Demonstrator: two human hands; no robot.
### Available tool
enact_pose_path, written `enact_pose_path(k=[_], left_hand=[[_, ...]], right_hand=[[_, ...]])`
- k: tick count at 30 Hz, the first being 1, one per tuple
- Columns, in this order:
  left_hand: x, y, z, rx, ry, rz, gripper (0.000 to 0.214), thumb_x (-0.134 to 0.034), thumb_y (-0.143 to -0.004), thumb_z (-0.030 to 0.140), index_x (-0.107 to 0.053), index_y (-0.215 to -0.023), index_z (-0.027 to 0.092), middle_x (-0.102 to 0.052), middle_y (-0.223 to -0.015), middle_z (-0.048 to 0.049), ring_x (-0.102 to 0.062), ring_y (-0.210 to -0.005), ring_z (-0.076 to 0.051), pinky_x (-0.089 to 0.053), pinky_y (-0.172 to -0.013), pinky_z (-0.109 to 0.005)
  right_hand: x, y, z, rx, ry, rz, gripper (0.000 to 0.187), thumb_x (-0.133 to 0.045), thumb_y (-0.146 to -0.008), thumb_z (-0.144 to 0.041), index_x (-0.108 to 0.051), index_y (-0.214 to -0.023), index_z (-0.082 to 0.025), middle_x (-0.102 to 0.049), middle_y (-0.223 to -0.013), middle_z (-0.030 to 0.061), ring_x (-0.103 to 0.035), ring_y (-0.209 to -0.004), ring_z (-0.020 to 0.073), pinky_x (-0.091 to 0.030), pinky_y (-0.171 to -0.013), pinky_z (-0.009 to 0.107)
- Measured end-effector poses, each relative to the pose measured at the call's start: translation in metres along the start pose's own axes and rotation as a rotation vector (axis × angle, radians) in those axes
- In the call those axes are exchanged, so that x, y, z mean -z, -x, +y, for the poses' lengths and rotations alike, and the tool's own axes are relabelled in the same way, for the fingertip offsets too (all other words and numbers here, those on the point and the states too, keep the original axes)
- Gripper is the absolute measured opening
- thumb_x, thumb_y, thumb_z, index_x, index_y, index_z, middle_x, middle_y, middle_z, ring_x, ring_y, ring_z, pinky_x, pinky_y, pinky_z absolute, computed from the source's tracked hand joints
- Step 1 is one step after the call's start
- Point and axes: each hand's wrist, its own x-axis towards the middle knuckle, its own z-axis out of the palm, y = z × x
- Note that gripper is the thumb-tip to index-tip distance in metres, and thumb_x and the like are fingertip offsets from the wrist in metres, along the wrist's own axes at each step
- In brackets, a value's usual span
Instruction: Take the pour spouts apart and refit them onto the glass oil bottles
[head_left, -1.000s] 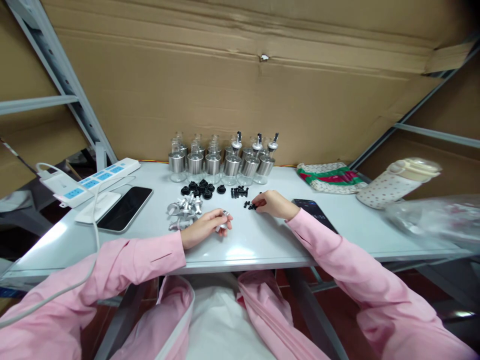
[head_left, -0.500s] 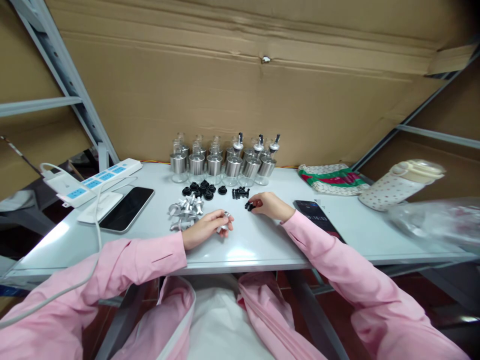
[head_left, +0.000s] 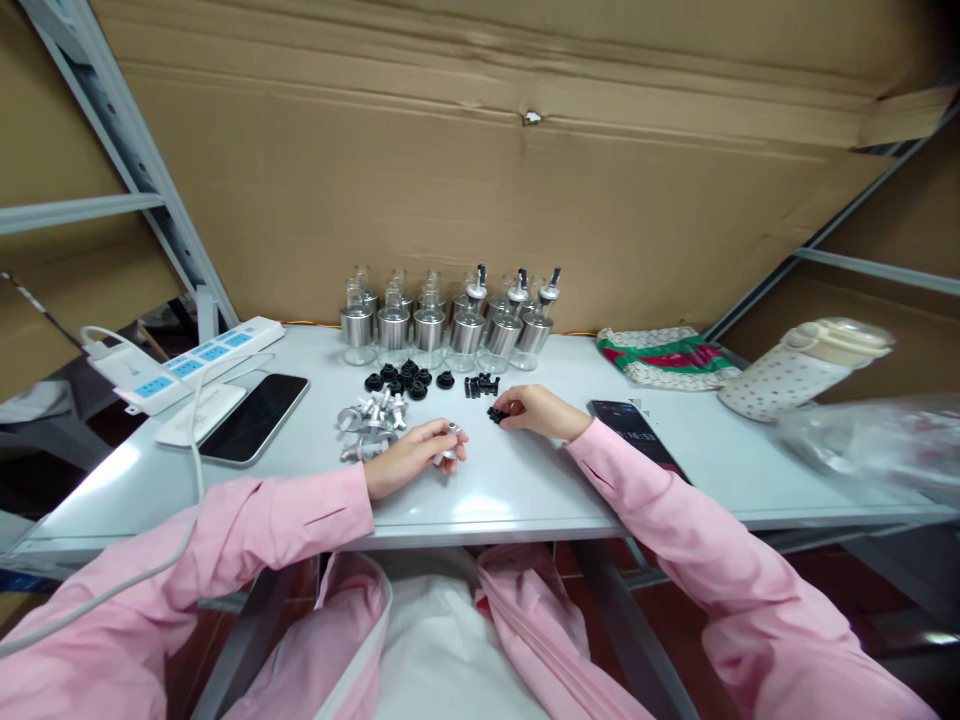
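Note:
My left hand [head_left: 424, 452] is closed around a silver pourer spout [head_left: 453, 430], most of it hidden by the fingers. Just beyond that wrist lies a heap of similar silver spouts [head_left: 371, 420]. On the right, my right hand [head_left: 529, 408] pinches at small black plastic pieces [head_left: 496, 414] low over the table; their exact shape is too small to make out. More small black caps [head_left: 482, 385] lie beyond its fingertips. Several black ribbed stoppers [head_left: 409, 378] sit behind the heap of spouts.
Glass bottles with steel sleeves [head_left: 429, 328] stand in rows at the back, some wearing pourers. A power strip [head_left: 202, 362] and a phone [head_left: 255, 420] are at left. Another phone [head_left: 637, 435], a colourful cloth pouch [head_left: 664, 358] and a dotted flask [head_left: 802, 370] are at right.
My right hand's fingertips have shifted very slightly left with the black pieces. My left hand keeps its place and its hold on the spout.

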Motion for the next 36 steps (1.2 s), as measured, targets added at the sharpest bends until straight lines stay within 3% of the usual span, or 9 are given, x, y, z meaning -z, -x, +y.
enact_pose_path(k=[7,11,16,31,36], left_hand=[[0.0,0.0,-0.001,0.003,-0.001,-0.003,0.029,-0.06,-0.077,0.038,-0.054,-0.088,0.012,-0.057,-0.079,-0.0024,-0.054,-0.065,-0.011,-0.035,-0.064,-0.026],[0.0,0.0,-0.001,0.0,-0.007,-0.002,0.029,-0.06,-0.077,0.039,-0.054,-0.088,0.012,-0.057,-0.08,-0.0025,-0.054,-0.064,-0.011,-0.035,-0.063,-0.026],[0.0,0.0,-0.001,-0.003,-0.012,-0.005,0.029,-0.06,-0.078,0.04,-0.054,-0.088,0.013,-0.057,-0.08,-0.0026,-0.054,-0.065,-0.011,-0.035,-0.063,-0.026],[0.001,-0.001,-0.003,-0.012,-0.003,-0.01,0.031,-0.061,-0.077,0.04,-0.054,-0.089,0.013,-0.058,-0.08,-0.0028,-0.054,-0.065,-0.011,-0.037,-0.063,-0.026],[0.001,-0.001,-0.003,-0.011,-0.004,-0.011,0.031,-0.062,-0.077,0.04,-0.055,-0.088,0.013,-0.058,-0.08,-0.003,-0.053,-0.065,-0.011,-0.038,-0.063,-0.026]], right_hand=[[-0.005,-0.005,0.001,0.124,-0.016,0.009,0.038,-0.072,-0.068,-0.026,-0.065,-0.103,-0.012,-0.062,-0.089,0.006,-0.056,-0.066,0.0113,-0.046,-0.067,0.023],[-0.012,-0.005,0.001,0.258,0.03,0.069,0.026,-0.066,-0.075,-0.03,-0.065,-0.096,-0.013,-0.06,-0.09,0.0073,-0.056,-0.069,0.0126,-0.047,-0.07,0.026],[-0.019,-0.003,0.003,0.358,0.059,0.128,0.013,-0.055,-0.084,-0.02,-0.064,-0.09,-0.014,-0.059,-0.09,0.0083,-0.058,-0.076,0.0147,-0.048,-0.075,0.028],[-0.022,0.024,0.003,0.378,0.039,0.129,0.013,-0.05,-0.087,-0.023,-0.061,-0.087,-0.017,-0.059,-0.089,0.0077,-0.059,-0.081,0.0165,-0.048,-0.078,0.03],[-0.019,0.028,0.003,0.331,0.006,0.106,0.023,-0.059,-0.081,-0.035,-0.061,-0.094,-0.016,-0.056,-0.094,0.0076,-0.056,-0.066,0.0124,-0.05,-0.07,0.029]])
